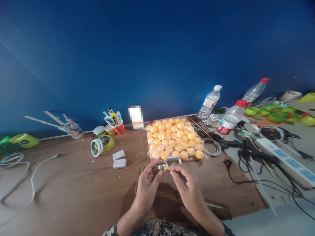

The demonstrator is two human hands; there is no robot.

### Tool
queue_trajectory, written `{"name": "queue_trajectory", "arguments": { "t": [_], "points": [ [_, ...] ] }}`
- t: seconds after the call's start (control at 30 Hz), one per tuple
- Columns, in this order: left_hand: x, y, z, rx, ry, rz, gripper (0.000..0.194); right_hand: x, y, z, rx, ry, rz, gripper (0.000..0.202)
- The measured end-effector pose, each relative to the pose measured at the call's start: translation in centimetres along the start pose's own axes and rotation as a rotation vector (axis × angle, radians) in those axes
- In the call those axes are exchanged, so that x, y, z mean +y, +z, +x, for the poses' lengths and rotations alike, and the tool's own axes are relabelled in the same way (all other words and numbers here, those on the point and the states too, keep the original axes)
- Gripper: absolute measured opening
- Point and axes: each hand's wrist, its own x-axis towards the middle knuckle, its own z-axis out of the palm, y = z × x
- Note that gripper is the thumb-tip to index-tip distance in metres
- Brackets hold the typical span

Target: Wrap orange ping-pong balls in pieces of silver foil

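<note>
Left grip (147,184), right grip (189,186), shiny piece (161,166) between

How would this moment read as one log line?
left-hand grip: holds shiny, partly yellow object | right-hand grip: touches it | nearby: bagged yellow balls, open white box

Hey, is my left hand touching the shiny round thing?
Touching. The head view shows the left hand holding the shiny round thing between thumb and fingers.
</note>
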Motion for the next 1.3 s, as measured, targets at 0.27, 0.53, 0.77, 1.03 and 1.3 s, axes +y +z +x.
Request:
{"name": "queue_trajectory", "arguments": {
  "t": [0.27, 0.53, 0.77, 1.03, 1.3],
  "points": [
    [0.3, 0.2, 0.0, -0.004, 0.011, -0.023, 0.031, -0.5, 0.3, -0.2, 0.007, 0.104, 0.048, 0.015],
    [1.0, 0.7, -0.2, -0.025, 0.004, -0.038, 0.030, -0.1, 1.0, 0.1, -0.043, 0.262, 0.386, 0.015],
    [0.7, 0.6, -0.3, -0.039, 0.001, -0.035, 0.030, 0.8, 1.5, -0.1, -0.054, 0.332, 0.587, 0.015],
    [0.5, 0.6, -0.2, -0.042, 0.015, -0.022, 0.030, 0.3, 1.4, 0.0, -0.027, 0.386, 0.554, 0.025],
    [0.3, 0.5, -0.2, -0.041, 0.032, -0.003, 0.029, -0.2, 1.2, 0.0, -0.022, 0.372, 0.509, 0.023]
  ]
}}
